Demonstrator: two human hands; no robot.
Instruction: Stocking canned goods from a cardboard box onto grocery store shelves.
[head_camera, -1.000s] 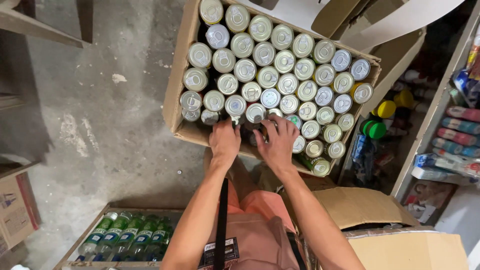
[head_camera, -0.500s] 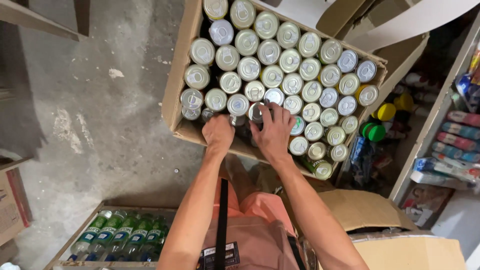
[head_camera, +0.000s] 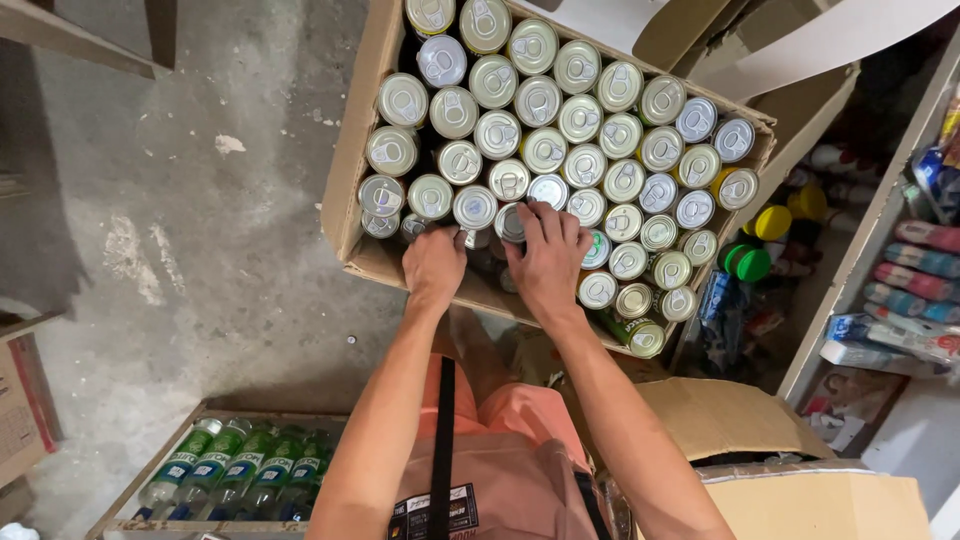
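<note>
Head view: I am looking straight down into a big open cardboard box (head_camera: 352, 215) packed with upright drink cans (head_camera: 560, 120), their silver pull-tab lids facing me in tight rows. The box fills the frame from about 11 o'clock round to 2 o'clock.

My left hand (head_camera: 434, 264) sits at the near edge of the box, roughly at the frame's centre, fingers curled down among the nearest cans at the box's lower left corner. They look bent around something there, but the knuckles hide whatever is underneath, so I cannot tell whether I actually grip a can.

My right hand (head_camera: 548, 258) lies just beside it, toward 3 o'clock, fingers spread and arched, the fingertips (head_camera: 545, 212) resting on the lids of cans in the front rows. It is open, not closed around anything that I can see. Between the two hands is a dark gap in the rows.

At 7 o'clock, on the concrete floor (head_camera: 200, 230), a low tray holds green-labelled bottles (head_camera: 240, 470) lying side by side. At 3 to 4 o'clock stand shelves (head_camera: 850, 260) with coloured caps and packets. At 5 o'clock is another brown carton (head_camera: 800, 490).
</note>
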